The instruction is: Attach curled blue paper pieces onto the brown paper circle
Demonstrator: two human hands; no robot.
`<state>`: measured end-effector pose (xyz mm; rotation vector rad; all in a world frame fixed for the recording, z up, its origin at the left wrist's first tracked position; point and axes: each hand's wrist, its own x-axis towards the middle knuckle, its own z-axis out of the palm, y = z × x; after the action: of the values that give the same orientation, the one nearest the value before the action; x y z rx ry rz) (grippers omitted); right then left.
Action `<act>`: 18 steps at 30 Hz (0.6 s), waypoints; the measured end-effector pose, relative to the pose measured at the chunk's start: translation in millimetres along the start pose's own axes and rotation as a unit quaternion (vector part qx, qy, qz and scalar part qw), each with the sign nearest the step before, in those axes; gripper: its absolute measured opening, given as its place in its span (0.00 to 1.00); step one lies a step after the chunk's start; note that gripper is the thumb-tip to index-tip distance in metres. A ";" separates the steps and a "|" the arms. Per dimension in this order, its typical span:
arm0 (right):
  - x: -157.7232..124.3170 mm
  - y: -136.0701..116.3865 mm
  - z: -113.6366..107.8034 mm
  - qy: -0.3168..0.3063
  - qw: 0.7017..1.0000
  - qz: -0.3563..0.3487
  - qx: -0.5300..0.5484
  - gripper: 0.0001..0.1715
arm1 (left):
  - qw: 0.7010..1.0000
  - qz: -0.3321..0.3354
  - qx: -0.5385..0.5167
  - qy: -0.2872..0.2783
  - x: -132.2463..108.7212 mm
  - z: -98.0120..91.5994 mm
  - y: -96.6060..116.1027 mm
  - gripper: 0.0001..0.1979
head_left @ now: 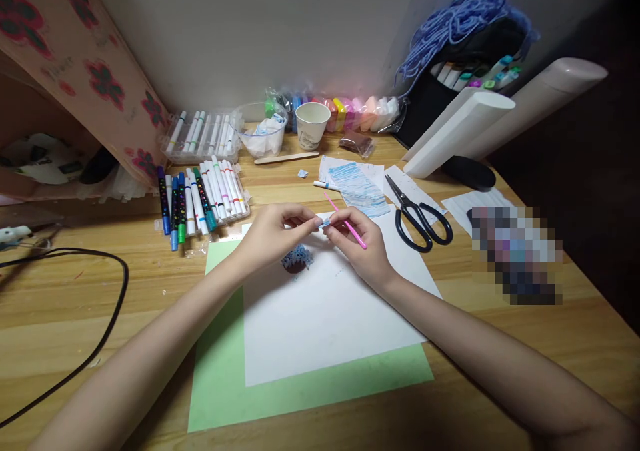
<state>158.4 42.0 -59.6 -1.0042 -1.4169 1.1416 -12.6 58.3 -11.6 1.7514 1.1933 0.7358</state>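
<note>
My left hand (pixel 273 234) and my right hand (pixel 361 248) meet over a white sheet (pixel 325 318) that lies on a green sheet (pixel 225 391). Both pinch a tiny blue-and-white scrap of paper (pixel 325 222) between their fingertips. A thin pink stick (pixel 347 224) also rests in my right hand, slanting up to the left. Just below my left hand, a small dark lump covered in blue bits (pixel 297 260) sits on the white sheet.
Black scissors (pixel 419 216) and a blue-scribbled paper (pixel 359 188) lie behind my hands. Several markers (pixel 200 201) lie at left, with a marker box (pixel 200 134), a plastic bowl (pixel 260 128), a paper cup (pixel 311 124) and clay packs (pixel 357 112) behind. A black cable (pixel 107 318) loops at left.
</note>
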 end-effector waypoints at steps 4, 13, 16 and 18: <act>-1.0 0.0 -0.9 0.005 1.000 -0.006 -0.009 0.02 | 1.000 -0.021 -0.013 0.000 -0.2 -3.8 3.5 0.11; -5.1 -0.3 1.5 -0.002 0.997 -0.030 -0.072 0.00 | 0.999 -0.029 -0.003 -0.025 -1.0 -2.0 2.2 0.10; -2.7 -3.4 -2.0 0.031 0.995 -0.038 -0.089 0.01 | 0.998 -0.019 0.045 -0.041 -0.1 -0.9 -2.1 0.09; 2.1 -6.8 -9.8 0.038 0.992 -0.040 -0.112 0.02 | 0.993 0.006 0.114 -0.039 -0.2 1.5 -3.6 0.08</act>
<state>167.7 44.0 -52.1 -1.1252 -1.5330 0.8909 -12.9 58.2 -15.5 1.9575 1.2543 0.5483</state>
